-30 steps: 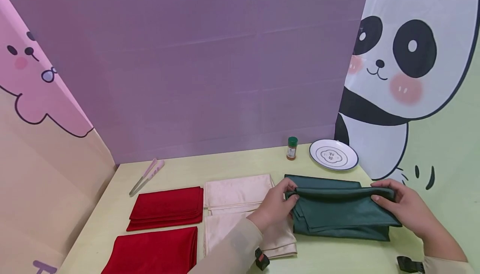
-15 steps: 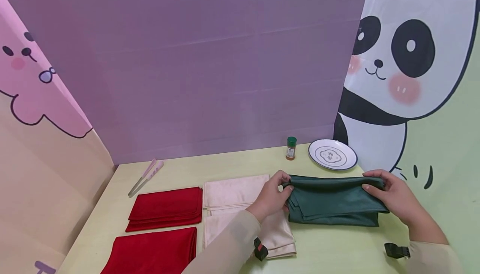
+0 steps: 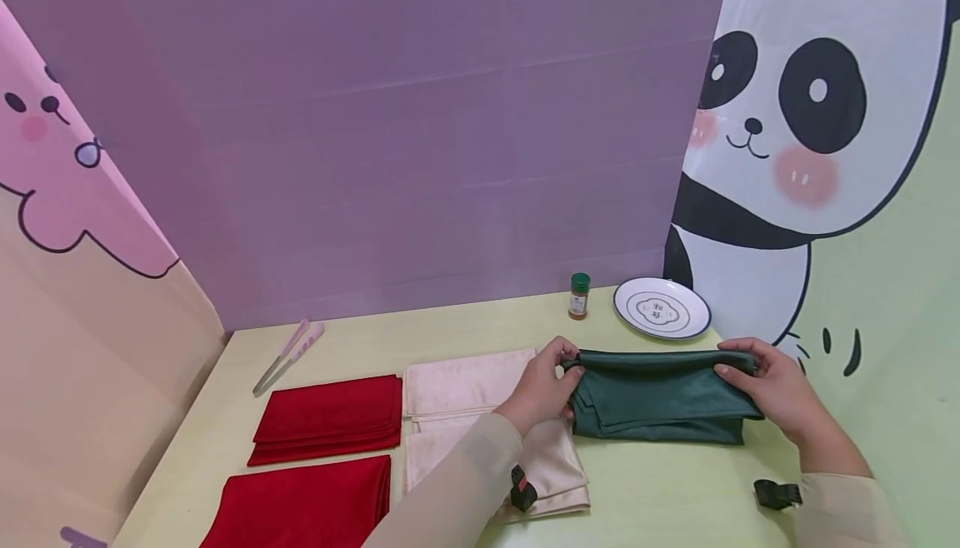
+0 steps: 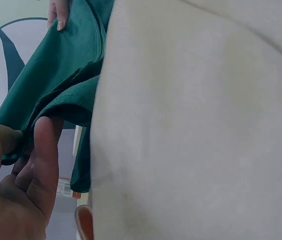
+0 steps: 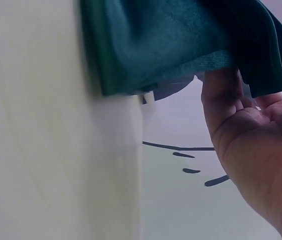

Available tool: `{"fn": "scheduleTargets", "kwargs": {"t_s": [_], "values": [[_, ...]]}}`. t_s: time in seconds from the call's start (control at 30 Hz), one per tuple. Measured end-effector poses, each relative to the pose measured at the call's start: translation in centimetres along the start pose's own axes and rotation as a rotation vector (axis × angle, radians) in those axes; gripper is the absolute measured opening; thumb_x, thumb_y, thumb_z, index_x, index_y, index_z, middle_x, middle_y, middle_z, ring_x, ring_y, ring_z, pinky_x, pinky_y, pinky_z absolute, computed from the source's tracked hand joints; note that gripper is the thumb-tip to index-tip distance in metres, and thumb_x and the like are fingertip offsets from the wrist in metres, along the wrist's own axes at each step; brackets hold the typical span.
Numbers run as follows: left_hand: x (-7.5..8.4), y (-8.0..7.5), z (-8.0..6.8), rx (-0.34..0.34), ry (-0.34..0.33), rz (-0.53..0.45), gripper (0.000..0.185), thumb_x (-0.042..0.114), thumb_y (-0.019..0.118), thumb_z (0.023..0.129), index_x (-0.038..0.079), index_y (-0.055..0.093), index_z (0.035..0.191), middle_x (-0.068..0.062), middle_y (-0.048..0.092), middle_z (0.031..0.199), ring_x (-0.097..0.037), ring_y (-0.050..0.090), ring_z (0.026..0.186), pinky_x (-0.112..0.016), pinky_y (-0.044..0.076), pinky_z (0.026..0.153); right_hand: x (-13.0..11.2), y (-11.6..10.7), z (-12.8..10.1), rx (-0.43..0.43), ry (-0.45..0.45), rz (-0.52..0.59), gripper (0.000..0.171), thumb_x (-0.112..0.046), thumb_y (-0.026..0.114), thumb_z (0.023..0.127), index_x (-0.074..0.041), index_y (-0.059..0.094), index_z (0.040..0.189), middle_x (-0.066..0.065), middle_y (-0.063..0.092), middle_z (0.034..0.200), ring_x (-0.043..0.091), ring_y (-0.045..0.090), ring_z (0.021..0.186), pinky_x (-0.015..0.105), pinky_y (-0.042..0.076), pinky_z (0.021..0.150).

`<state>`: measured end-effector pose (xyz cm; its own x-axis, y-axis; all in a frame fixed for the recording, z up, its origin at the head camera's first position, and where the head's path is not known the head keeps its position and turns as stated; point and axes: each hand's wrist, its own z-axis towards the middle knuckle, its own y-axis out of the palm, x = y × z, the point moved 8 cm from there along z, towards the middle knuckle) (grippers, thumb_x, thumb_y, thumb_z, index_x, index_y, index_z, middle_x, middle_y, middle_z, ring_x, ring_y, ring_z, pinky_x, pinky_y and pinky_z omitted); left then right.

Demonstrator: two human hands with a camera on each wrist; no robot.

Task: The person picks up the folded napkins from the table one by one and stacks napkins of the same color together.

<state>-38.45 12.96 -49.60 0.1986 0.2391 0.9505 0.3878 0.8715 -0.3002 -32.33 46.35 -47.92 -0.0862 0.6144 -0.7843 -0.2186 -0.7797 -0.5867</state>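
The left hand (image 3: 536, 390) clamps one upper corner of the smooth, folded green cloth (image 3: 660, 394) between thumb and fingers (image 4: 46, 165); the right hand (image 3: 776, 390) pinches the other. Its layers hang above the table (image 3: 652, 485), beside satiny cream cloths (image 3: 468, 386).

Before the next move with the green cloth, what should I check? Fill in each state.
1. Left hand pinching the green cloth: ok.
2. Right hand holding its other end: ok.
3. Cloth layers flush: not ok, a lower layer shows below the front flap.
4. Plate and green-capped bottle apart from the cloth: ok.
5. Left sleeve off the nearer cream cloth: cannot tell, it overlaps it in the head view.
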Motion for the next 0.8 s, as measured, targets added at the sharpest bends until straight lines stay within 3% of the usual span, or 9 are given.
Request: {"fn": "scheduleTargets", "kwargs": {"t_s": [0.17,0.3,0.4,0.5,0.6,0.67,0.8], "values": [[-0.6,0.3,0.4,0.005,-0.029,-0.031,0.019,0.014,0.066,0.105,0.03,0.056,0.108,0.003,0.054,0.108,-0.018,0.066,0.058,-0.038,0.06,0.048,0.7,0.4,0.0,-0.024,0.031,-0.012,0.057,-0.033,0.072,0.101,-0.001,0.051,0.144,0.025,0.058,0.134,0.005,0.059,0.093,0.019,0.051,0.073],[-0.8,0.3,0.3,0.01,-0.041,-0.046,0.018,0.013,0.066,0.105,0.027,0.056,0.108,0.0,0.053,0.106,-0.019,0.066,0.061,-0.037,0.059,0.048,1.0,0.7,-0.3,-0.066,0.064,-0.035,0.073,-0.036,0.073,0.101,0.001,0.039,0.155,0.028,0.058,0.129,0.009,0.056,0.094,0.019,0.049,0.073],[-0.8,0.3,0.3,0.019,-0.051,-0.052,0.017,0.012,0.066,0.105,0.027,0.057,0.108,0.0,0.054,0.106,-0.019,0.067,0.065,-0.036,0.06,0.049,1.3,1.0,-0.5,-0.119,0.078,-0.03,0.082,-0.036,0.073,0.101,0.002,0.03,0.159,0.03,0.061,0.128,0.013,0.061,0.097,0.022,0.052,0.076],[-0.9,0.3,0.3,0.034,-0.067,-0.054,0.018,0.012,0.066,0.105,0.027,0.057,0.109,0.0,0.055,0.106,-0.019,0.066,0.068,-0.036,0.06,0.05,1.5,1.2,-0.7,-0.168,0.081,-0.029,0.085,-0.034,0.073,0.101,0.002,0.024,0.161,0.034,0.061,0.13,0.027,0.065,0.11,0.037,0.055,0.086],[-1.0,0.3,0.3,0.045,-0.079,-0.063,0.019,0.012,0.067,0.104,0.029,0.058,0.11,0.0,0.055,0.105,-0.019,0.065,0.07,-0.036,0.06,0.05,1.7,1.3,-0.9,-0.187,0.086,-0.06,0.088,-0.036,0.074,0.1,0.0,0.022,0.162,0.033,0.062,0.129,0.037,0.06,0.118,0.052,0.052,0.092],[-1.0,0.3,0.3,0.048,-0.08,-0.074,0.02,0.012,0.068,0.104,0.028,0.06,0.111,0.0,0.054,0.103,-0.018,0.065,0.071,-0.036,0.06,0.05,1.7,1.4,-1.1,-0.196,0.076,-0.057,0.089,-0.034,0.075,0.099,-0.001,0.021,0.163,0.031,0.064,0.128,0.03,0.061,0.116,0.049,0.051,0.091],[-1.0,0.4,0.3,0.046,-0.065,-0.087,0.02,0.013,0.069,0.103,0.027,0.062,0.115,-0.001,0.053,0.1,-0.017,0.065,0.073,-0.036,0.06,0.053,1.5,1.6,-1.2,-0.178,0.034,-0.018,0.086,-0.024,0.077,0.099,-0.002,0.023,0.162,0.029,0.067,0.126,0.01,0.067,0.102,0.028,0.053,0.083]]}}
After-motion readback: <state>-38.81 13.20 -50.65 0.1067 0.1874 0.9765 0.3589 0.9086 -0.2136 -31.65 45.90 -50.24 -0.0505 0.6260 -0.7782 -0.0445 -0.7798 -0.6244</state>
